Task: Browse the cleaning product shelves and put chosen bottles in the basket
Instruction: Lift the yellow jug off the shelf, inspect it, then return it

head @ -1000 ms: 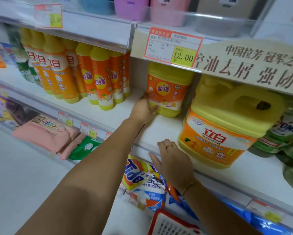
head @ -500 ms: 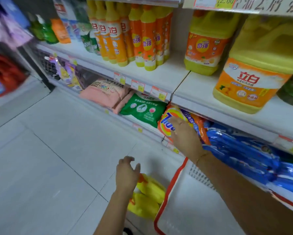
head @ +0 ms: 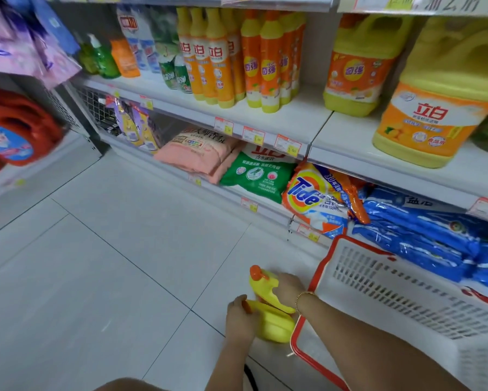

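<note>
Yellow bottles, two of them, sit low in the centre of the frame, above the tiled floor [head: 96,277] and just left of the basket [head: 378,277]. At the far left, the red jugs [head: 17,128] are blurred and cut by the frame edge. You cannot read the labels of either yellow bottle. Your palm covers the neck of the lower bottle [head: 274,325], and only a sliver of its orange cap shows. The upper bottle [head: 262,286] hides most of the fingers behind it. The basket runs out of the frame at the right and bottom, so you cannot see its full contents.

Your left hand [head: 240,320] is curled tight around the lower bottle's neck. Your right hand [head: 289,282] holds the upper bottle at its handle, as far as the visible knuckles tell, with a bracelet [head: 305,296] on its wrist.

Your left forearm rises from the bottom edge, nearly vertical. Your right forearm comes in from the lower right and crosses over the basket's red rim.
</note>
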Motion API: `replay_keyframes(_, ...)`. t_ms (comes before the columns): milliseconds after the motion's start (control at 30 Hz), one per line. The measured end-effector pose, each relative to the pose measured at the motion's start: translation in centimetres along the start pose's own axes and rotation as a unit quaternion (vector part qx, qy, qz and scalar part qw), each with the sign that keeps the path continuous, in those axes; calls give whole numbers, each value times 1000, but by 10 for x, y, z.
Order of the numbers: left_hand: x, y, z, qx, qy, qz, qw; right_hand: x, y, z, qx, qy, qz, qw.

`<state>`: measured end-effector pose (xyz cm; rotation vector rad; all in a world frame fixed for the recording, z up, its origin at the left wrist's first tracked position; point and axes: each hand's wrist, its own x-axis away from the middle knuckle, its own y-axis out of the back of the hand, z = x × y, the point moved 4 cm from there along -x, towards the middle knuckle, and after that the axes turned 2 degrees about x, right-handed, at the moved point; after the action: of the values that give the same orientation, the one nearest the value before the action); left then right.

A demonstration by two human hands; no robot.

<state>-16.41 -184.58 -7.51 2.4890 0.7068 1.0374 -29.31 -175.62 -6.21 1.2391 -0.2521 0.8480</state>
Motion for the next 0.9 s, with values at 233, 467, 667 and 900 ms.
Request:
replay_keyframes(233,-4,5,-21,56,6,39,998,24,67,20,-118,9,-60,991)
replay_keyframes(467,17,34,-169,209,-331,-26,920,110,212,48,-138,132,-208,959)
replay_keyframes(667,29,49,-316,217,-474,-43,852,173,326,53,-83,195,-406,889)
replay_keyframes(900,-6,22,-398,310,-478,-4,822,130,377,45,-23,188,-460,867)
